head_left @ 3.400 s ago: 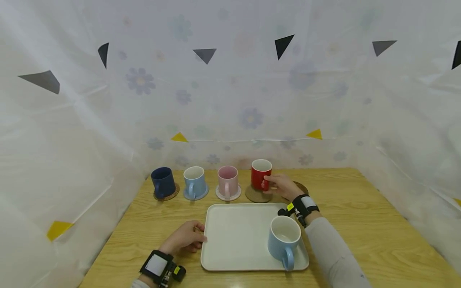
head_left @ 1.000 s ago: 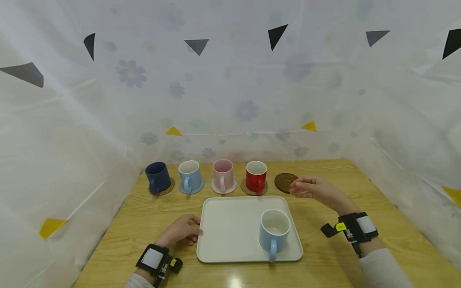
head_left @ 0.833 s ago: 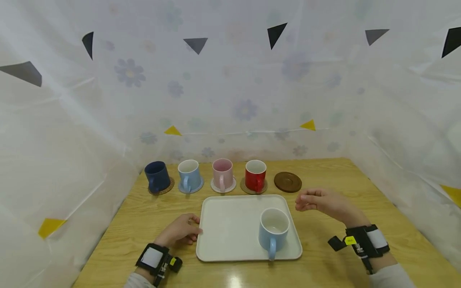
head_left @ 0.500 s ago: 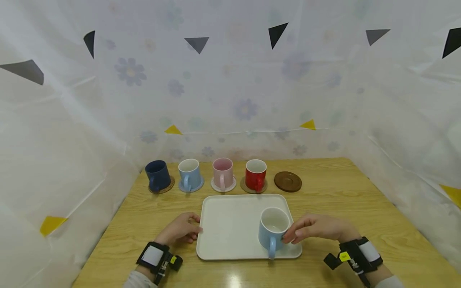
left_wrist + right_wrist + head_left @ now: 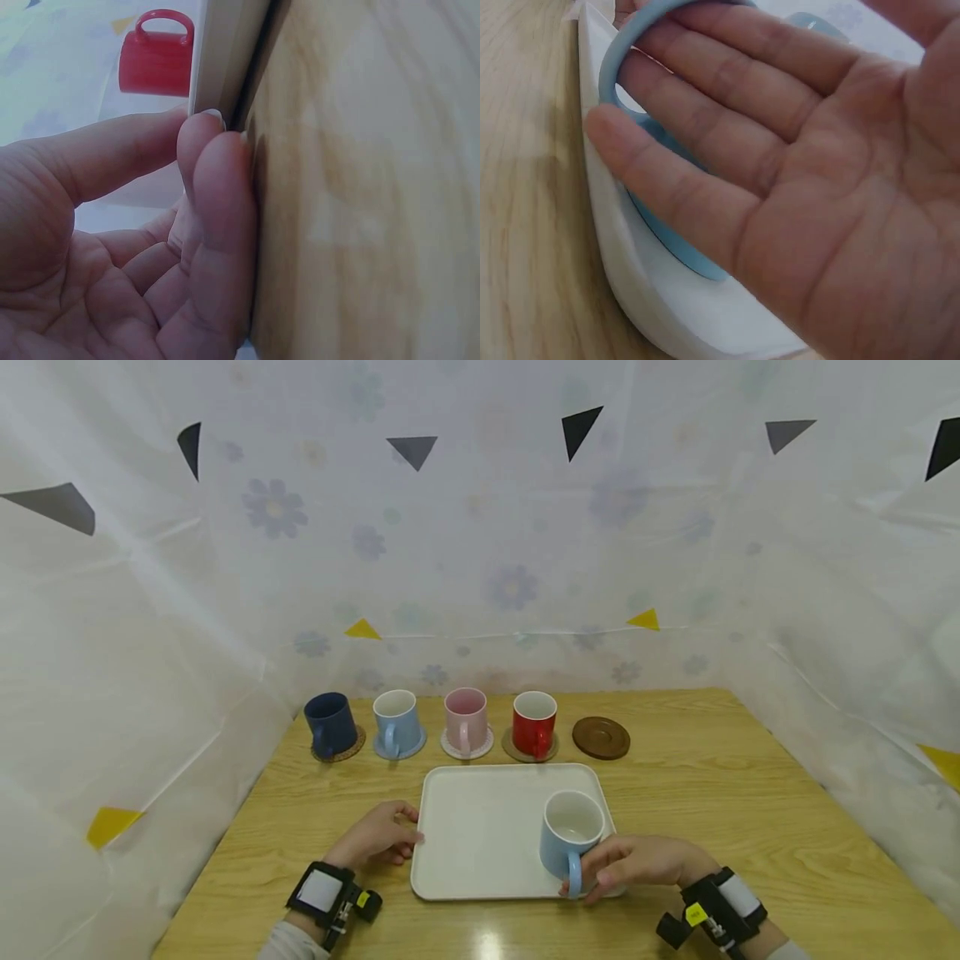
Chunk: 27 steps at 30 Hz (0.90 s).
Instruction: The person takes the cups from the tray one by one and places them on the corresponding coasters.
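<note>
A light blue mug [image 5: 558, 850] with a white inside stands upright on the right part of the cream tray [image 5: 480, 835]. My right hand [image 5: 648, 862] is at its handle [image 5: 609, 79]; in the right wrist view the fingers lie nearly straight, some reaching through the loop, the little finger [image 5: 656, 169] below it. My left hand [image 5: 381, 835] holds the tray's left edge. Up close in the left wrist view, the thumb [image 5: 124, 146] lies at the rim and the curled fingertips [image 5: 221, 169] meet the tray's side near the wood.
Behind the tray stand a dark blue mug [image 5: 332, 725], a second light blue mug [image 5: 405, 727], a pink mug [image 5: 466, 723] and a red mug [image 5: 528, 727], each on a coaster. A brown coaster [image 5: 602, 738] lies bare at the right on the wooden table [image 5: 720, 793].
The red mug, earlier in my right hand, now stands on its coaster. That hand let go, drew back right and came down to the light blue mug's handle. My left hand stayed at the tray.
</note>
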Motion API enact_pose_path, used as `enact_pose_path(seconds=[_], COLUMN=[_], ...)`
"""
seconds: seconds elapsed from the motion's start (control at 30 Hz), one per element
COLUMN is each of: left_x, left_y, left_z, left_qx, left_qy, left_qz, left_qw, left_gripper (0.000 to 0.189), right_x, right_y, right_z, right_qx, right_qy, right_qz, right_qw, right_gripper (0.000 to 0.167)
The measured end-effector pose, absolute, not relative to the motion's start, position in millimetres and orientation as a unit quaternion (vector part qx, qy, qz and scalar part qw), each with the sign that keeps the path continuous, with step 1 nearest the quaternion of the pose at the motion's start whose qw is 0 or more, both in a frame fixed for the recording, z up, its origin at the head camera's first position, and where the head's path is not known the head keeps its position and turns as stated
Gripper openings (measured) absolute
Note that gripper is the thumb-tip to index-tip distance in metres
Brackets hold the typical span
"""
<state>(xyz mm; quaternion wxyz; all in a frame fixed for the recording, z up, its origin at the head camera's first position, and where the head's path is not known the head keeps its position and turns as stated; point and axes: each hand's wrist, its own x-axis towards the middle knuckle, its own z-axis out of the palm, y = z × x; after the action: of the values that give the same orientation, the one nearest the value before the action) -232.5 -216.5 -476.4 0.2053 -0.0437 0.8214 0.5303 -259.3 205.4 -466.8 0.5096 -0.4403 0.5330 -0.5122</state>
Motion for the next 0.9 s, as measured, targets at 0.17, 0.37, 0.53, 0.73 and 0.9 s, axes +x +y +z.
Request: enact_pose_path(seconds=[0.17, 0.37, 0.53, 0.73, 0.9], left_x=[-233, -232, -231, -231, -230], left_y=[-217, -215, -214, -214, -214], left_z=[-477, -475, -475, -476, -475], left_qx=[-0.046, -0.048, -0.048, -0.052, -0.052], left_qy=[0.822, 0.821, 0.821, 0.823, 0.825], left_qz=[0.531, 0.531, 0.529, 0.527, 0.525], left_qw=[0.203, 0.205, 0.207, 0.204, 0.203], left_gripper=[0.035, 0.035, 0.035, 0.036, 0.037], right_x=[-262, -270, -278, -286, -292], right_y=[214, 226, 236, 246, 256], right_z=[-464, -462, -460, -458, -455], right_qx=[-0.396, -0.358, -0.33, -0.31, -0.303], right_qy=[0.538, 0.554, 0.589, 0.609, 0.629], right_qz=[-0.54, -0.569, -0.598, -0.626, -0.627], right_qw=[0.512, 0.491, 0.432, 0.376, 0.344], right_gripper=[0.047, 0.034, 0.033, 0.036, 0.036])
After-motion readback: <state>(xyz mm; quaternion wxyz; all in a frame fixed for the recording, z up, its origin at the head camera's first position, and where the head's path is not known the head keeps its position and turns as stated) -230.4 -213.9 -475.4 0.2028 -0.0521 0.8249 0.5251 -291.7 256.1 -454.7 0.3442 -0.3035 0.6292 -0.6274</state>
